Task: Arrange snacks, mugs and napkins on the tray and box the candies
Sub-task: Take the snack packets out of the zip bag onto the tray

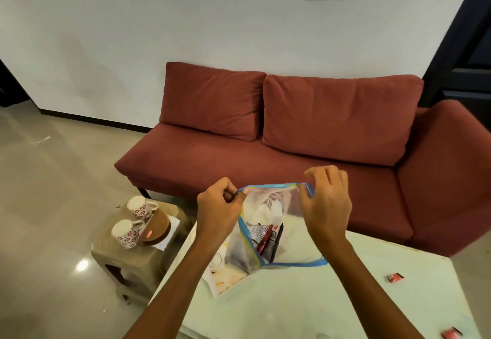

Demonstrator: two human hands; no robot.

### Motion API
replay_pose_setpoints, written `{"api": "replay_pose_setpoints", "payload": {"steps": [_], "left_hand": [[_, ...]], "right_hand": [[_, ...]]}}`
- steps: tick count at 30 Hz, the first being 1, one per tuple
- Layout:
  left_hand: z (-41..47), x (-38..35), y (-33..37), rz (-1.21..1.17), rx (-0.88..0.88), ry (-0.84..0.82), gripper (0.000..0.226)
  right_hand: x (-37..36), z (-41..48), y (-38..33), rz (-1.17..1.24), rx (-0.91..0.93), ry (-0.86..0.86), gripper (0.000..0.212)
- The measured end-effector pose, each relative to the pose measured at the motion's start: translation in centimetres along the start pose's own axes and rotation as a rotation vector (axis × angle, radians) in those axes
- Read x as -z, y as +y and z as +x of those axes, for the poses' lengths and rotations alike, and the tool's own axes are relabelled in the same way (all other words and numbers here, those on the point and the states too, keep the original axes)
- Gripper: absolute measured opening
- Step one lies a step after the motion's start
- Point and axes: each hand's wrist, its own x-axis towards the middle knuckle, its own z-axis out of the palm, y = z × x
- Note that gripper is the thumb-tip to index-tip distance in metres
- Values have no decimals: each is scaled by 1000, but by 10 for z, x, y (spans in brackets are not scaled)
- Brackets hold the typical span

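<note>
A clear plastic zip bag (276, 206) with blue edging hangs above the pale table (292, 299), holding snack packets (268, 237) and something white. My left hand (219, 211) pinches the bag's top left corner; my right hand (328, 206) pinches the top right corner, and the mouth is pulled apart between them. Two red-wrapped candies (395, 277) (451, 334) lie on the table at the right. On a small stool (127, 259) to the left stand two white mugs with red flowers (139, 207) (126, 233), a brown round box (158, 228) and a white napkin (171, 228) under it.
A red sofa (265, 158) stands just behind the table against the white wall. Under the bag, a white printed sheet or tray (223, 277) lies at the table's left edge. Glossy floor (53, 179) spreads to the left.
</note>
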Motion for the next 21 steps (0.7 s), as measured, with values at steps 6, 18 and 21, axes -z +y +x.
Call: {"api": "replay_pose_setpoints", "payload": {"steps": [6, 18, 21], "left_hand": [[0, -9, 10, 4, -88, -17, 33], [-17, -3, 14, -43, -133, -130, 33], [-16, 4, 10, -33, -124, -99, 34]], "right_hand": [[-13, -40, -22, -27, 498, -458, 24], [-86, -74, 17, -416, 774, -1225, 62], [-85, -70, 14, -270, 686, -1166, 47]]}}
